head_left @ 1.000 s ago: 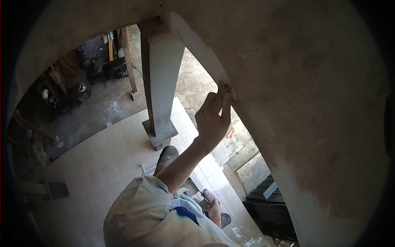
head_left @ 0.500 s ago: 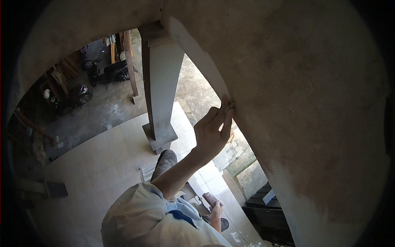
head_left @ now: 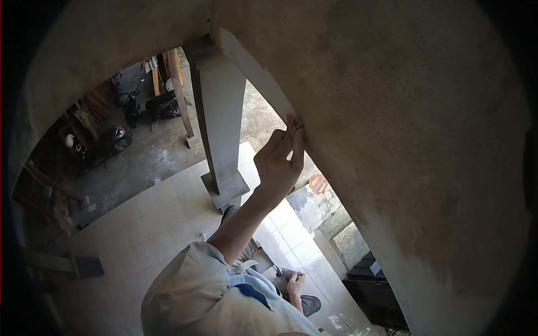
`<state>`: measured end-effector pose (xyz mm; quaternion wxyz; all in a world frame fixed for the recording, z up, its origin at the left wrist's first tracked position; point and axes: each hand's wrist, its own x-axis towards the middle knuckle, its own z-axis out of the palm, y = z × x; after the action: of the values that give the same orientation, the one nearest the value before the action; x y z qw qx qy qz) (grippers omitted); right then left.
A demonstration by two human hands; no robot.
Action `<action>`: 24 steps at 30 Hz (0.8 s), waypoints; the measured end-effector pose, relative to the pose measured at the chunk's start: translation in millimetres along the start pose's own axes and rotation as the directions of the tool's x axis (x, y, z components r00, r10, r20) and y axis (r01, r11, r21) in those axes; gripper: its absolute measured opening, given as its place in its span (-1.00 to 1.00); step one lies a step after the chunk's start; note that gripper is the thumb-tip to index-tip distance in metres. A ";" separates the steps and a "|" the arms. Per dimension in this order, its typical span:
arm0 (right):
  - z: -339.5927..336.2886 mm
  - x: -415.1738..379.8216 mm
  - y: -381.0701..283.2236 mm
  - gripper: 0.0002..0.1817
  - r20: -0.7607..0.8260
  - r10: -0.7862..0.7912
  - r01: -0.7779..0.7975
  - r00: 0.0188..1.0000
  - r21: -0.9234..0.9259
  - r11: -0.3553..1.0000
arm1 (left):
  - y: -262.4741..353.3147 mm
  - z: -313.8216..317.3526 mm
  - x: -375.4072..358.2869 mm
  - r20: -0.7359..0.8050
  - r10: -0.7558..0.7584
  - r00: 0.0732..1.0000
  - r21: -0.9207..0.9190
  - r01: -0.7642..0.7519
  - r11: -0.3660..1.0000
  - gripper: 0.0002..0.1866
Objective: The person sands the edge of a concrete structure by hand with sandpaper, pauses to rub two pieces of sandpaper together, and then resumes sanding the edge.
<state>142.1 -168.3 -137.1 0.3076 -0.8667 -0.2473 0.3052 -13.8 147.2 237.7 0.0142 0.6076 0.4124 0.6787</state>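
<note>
**A:** Start at the hand. What have I got up there?

**B:** The raised hand [head_left: 277, 162] is up against the slanted edge of the plastered wall [head_left: 403, 140]. I read it as the left from the way the sleeve [head_left: 190, 291] and forearm run up from the shoulder, though I would not swear to it. The fingers [head_left: 283, 140] are pinched closed on a small dark scrap [head_left: 297, 122], perhaps sandpaper or a little pad; it is too small to name. It sits right on the pale corner of the arch, touching it.

**A:** Why hold it that way?

**B:** I judge the fingertip grip keeps the scrap flat on a narrow edge, where a whole palm would not fit. The arm is stretched upward because the edge lies above shoulder height.

**A:** And the other hand?

**B:** Low down, near the feet, a second hand [head_left: 293, 283] shows, curled around something thin and dark. I cannot tell what it is, or how tightly it is gripped.

**A:** Further out?

**B:** A grey column [head_left: 221, 117] stands on the tiled floor [head_left: 151, 224] below, well apart from the hand. Beyond it, parked motorbikes [head_left: 151, 106] on bare concrete.

**A:** Any containers?

**B:** Only a small orange round thing [head_left: 318, 183] on the ground under the arch, maybe a bucket or lid. I cannot see whether anything is inside it.
</note>
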 end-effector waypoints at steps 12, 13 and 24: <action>-10.0 -11.9 -22.0 -0.69 -0.014 -0.015 0.015 1.000 0.017 1.000 | 0.0 2.1 4.5 -0.007 -0.044 0.999 0.010 0.044 0.999 -0.76; -4.0 -5.1 -7.1 -0.68 -0.034 -0.059 0.058 0.998 -0.006 0.998 | -2.8 -0.1 18.0 -0.002 -0.095 0.995 0.042 0.095 0.995 -0.78; -12.3 -14.3 -26.4 -0.67 -0.010 0.011 -0.011 1.000 0.010 1.000 | -1.1 -3.1 -9.1 0.062 -0.128 0.990 -0.056 0.132 0.990 -0.81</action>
<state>134.3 -163.6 -105.9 0.3115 -0.8679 -0.2394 0.3039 -14.6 141.5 230.0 0.0888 0.5983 0.4298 0.6703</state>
